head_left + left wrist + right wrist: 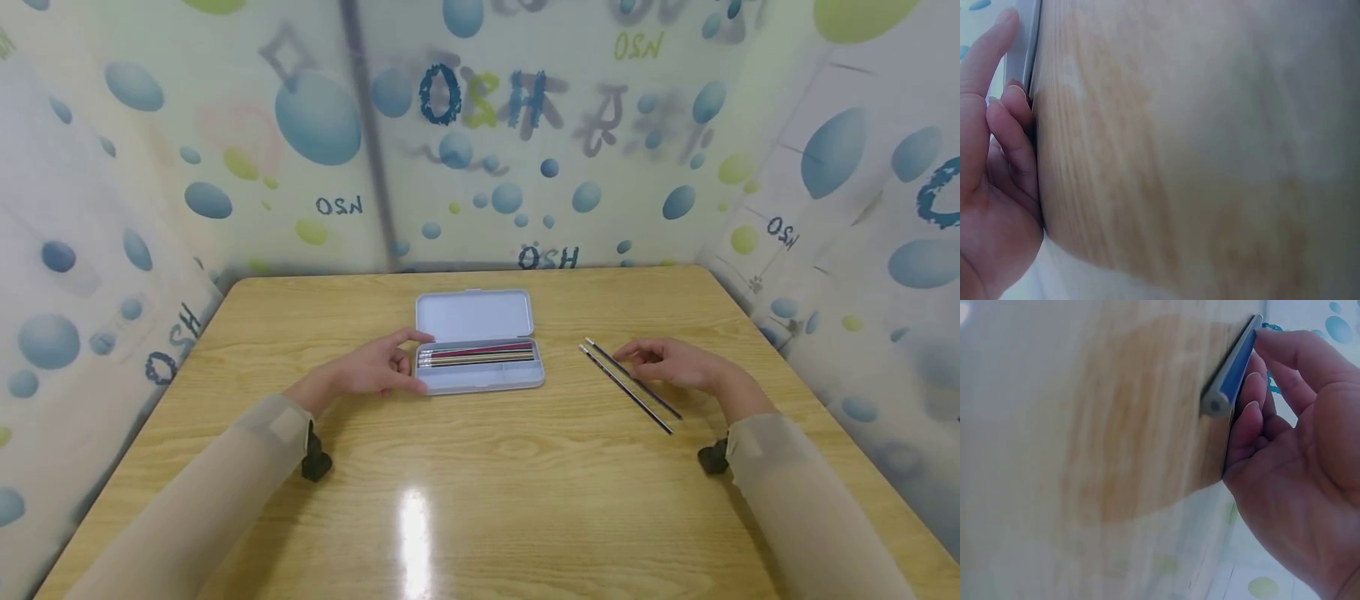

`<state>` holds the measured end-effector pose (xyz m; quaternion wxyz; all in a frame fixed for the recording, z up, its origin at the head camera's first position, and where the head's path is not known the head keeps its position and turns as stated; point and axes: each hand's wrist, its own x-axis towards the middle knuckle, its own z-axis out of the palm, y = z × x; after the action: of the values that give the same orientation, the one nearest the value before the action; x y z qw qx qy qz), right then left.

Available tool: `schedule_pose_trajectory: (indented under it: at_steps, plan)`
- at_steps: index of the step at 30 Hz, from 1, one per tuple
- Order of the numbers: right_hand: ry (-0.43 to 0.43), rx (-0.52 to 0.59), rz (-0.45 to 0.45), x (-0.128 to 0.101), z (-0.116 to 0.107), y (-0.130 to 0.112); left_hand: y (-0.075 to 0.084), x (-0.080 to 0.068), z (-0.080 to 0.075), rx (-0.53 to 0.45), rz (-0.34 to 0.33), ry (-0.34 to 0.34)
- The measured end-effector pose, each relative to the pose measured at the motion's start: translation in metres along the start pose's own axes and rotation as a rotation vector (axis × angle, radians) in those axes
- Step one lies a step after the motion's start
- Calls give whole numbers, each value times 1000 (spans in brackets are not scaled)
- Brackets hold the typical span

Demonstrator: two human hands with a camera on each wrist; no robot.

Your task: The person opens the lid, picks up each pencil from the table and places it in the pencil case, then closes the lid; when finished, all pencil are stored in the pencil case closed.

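In the head view, a pale blue-grey pencil case lies on the table with its lid folded back. Several pencils lie side by side in its rear compartment. My left hand holds the case by its left end, forefinger at the hinge side and thumb at the front corner. To the right of the case, two dark pencils lie slantwise, a left one and a right one. My right hand is beside the right pencil, fingers loosely bent, fingertips right at its side. That pencil shows blue in the right wrist view.
The wooden table fills the lower part of the head view. Patterned curtain walls stand behind it and on both sides. A dark wrist camera hangs at my left cuff, another camera at my right.
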<state>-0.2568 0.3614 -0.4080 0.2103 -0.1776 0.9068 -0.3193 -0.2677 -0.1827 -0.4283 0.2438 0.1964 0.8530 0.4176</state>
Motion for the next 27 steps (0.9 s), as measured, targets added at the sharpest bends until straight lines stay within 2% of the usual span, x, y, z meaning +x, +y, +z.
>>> schedule_pose_trajectory:
  at_steps: [6,21,27]
  plan:
    - [34,-34,22,1,0,-1,-1,0,-1,-3,0,-1]
    - [56,21,39,7,5,-4,-2,-2,-3,4,-5,-1]
    - [103,-38,53,3,4,-5,-2,0,-1,29,6,1]
